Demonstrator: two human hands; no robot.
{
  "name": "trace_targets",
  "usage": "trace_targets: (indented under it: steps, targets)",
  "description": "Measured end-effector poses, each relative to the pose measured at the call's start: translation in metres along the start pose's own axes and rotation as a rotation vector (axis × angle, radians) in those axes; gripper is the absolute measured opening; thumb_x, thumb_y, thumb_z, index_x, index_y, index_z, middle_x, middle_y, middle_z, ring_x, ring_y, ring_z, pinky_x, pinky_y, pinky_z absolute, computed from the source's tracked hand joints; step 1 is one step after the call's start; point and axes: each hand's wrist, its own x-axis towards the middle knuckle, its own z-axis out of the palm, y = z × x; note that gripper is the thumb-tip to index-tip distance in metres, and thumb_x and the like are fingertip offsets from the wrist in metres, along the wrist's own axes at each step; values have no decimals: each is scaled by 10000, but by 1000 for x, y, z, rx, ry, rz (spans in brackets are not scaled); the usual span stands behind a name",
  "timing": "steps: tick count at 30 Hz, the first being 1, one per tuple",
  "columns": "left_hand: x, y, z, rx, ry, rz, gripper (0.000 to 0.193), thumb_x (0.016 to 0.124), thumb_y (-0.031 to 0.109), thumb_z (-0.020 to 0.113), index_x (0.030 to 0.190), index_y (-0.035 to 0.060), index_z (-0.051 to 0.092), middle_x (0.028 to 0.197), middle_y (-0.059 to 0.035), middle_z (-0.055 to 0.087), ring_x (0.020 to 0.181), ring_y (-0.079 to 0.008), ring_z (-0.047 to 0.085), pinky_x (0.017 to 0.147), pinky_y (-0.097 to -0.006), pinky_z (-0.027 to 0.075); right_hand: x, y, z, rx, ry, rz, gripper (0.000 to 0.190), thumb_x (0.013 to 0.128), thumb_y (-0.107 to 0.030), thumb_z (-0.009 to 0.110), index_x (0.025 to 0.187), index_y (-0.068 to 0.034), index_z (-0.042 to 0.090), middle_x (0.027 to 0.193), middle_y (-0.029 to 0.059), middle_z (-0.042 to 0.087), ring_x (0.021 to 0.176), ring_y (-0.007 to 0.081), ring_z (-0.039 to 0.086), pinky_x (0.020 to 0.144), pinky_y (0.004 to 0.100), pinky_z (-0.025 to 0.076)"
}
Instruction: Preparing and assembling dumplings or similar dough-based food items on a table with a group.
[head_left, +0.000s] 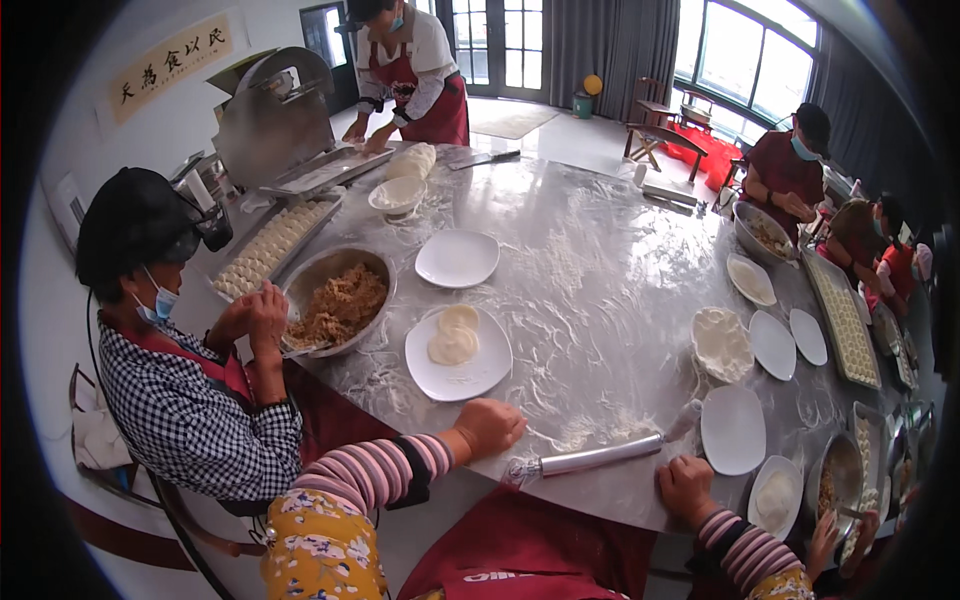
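My left hand (489, 429) rests curled into a fist on the near edge of the floured steel table (585, 315). My right hand (685, 486), also curled, lies on the same edge further right. Nothing shows in either hand, though their undersides are hidden. Between them, slightly beyond the edge, lies a metal rolling pin (600, 455) with clear handles, apart from both hands. Past my left hand, round dough wrappers (454, 343) overlap on a square white plate (491, 375). Nearest my right hand are a bare white plate (733, 431) and another plate (759, 517) holding wrappers.
At left a co-worker (202, 405) works beside a steel bowl (382, 330) of filling (345, 304) and a tray of dumplings (274, 244). A flour bowl (721, 345) stands right. Another person (412, 82) handles a tray beyond, near a knife (484, 159). More people work at right.
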Motion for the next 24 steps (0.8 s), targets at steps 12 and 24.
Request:
trace_targets:
  steps: [12, 24]
  targets:
    - [7, 5, 7, -23, 16, 37, 273, 854, 233, 619, 621, 91, 600, 637, -109, 614, 594, -305, 627, 548, -420, 494, -6, 2, -3, 9, -1, 22, 280, 760, -208, 682, 555, -85, 535, 555, 124, 554, 510, 354, 562, 504, 472, 427]
    - [9, 1, 6, 36, -30, 42, 278, 868, 256, 607, 640, 98, 628, 655, -98, 634, 610, -292, 638, 553, -402, 500, -2, 4, -6, -18, -4, -62, 294, 793, -252, 666, 557, -117, 555, 533, 72, 565, 481, 285, 595, 462, 416, 466]
